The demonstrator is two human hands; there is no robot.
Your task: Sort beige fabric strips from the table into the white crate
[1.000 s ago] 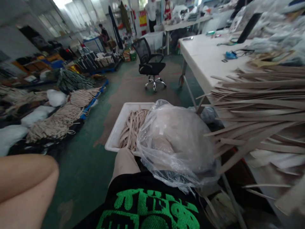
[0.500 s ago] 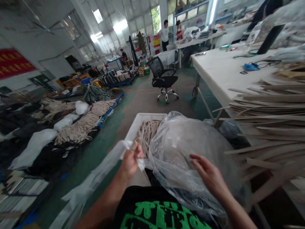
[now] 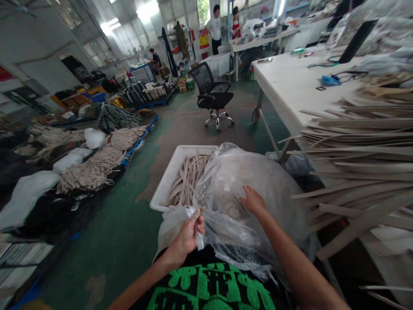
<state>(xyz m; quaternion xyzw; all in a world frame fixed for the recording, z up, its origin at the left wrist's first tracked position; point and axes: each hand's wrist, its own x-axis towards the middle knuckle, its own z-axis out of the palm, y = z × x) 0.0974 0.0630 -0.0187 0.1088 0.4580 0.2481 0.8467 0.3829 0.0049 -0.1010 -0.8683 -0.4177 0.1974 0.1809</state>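
A large clear plastic bag (image 3: 258, 185) with pale material inside rests on my lap and over a white tray (image 3: 167, 176). My left hand (image 3: 189, 234) pinches a gathered edge of the bag near my knee, fingers closed on the film. My right hand (image 3: 253, 201) lies on the bag's side, fingers pressed into the plastic. Beige strips (image 3: 187, 178) fill the tray beyond the bag.
A white table (image 3: 290, 90) on the right carries a stack of long beige strips (image 3: 364, 146). A black office chair (image 3: 211, 97) stands on the green floor ahead. Bundles of cord (image 3: 93, 168) and white sacks lie at the left. People work at far tables.
My left hand has drawn the bag's edge back toward my body, bunching it. My right hand has slid forward and up onto the bag. A second ago no hands showed.
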